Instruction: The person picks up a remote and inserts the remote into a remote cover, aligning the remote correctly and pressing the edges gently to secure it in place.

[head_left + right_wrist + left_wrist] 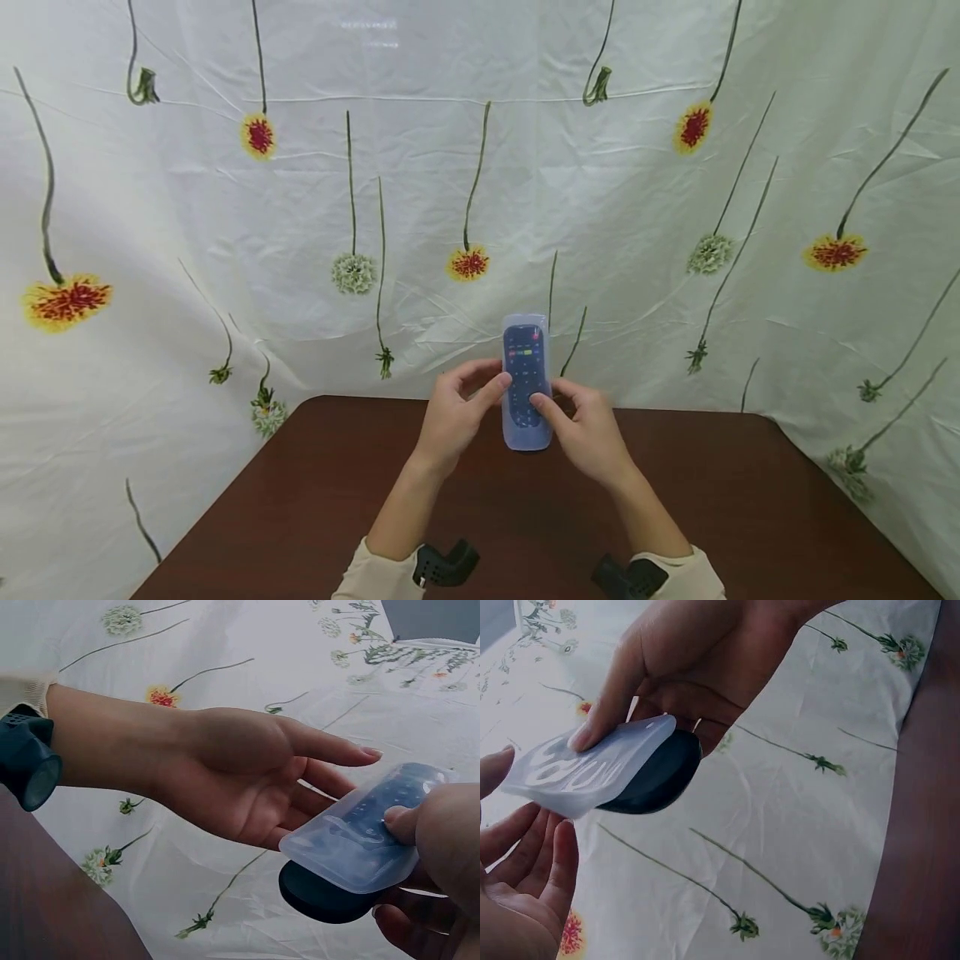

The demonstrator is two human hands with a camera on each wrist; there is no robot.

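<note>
A remote control [522,379] with rows of small buttons shows through a translucent cover [527,440], upright above the table in the head view. My right hand [592,425] holds it from the right, thumb on the front, fingers behind. On the left side, my left hand [457,410] has its thumb tip and fingers right at the edge. In the right wrist view the left hand's thumb stands just off the cover. Both wrist views show a dark rounded end [322,896] beneath the cover. White lettering [562,765] marks the cover in the left wrist view.
A dark brown table [300,500] lies under the hands. Behind and around it hangs a white cloth [420,183] printed with flowers. Black cameras sit at both wrists, the left one [447,564] by its sleeve.
</note>
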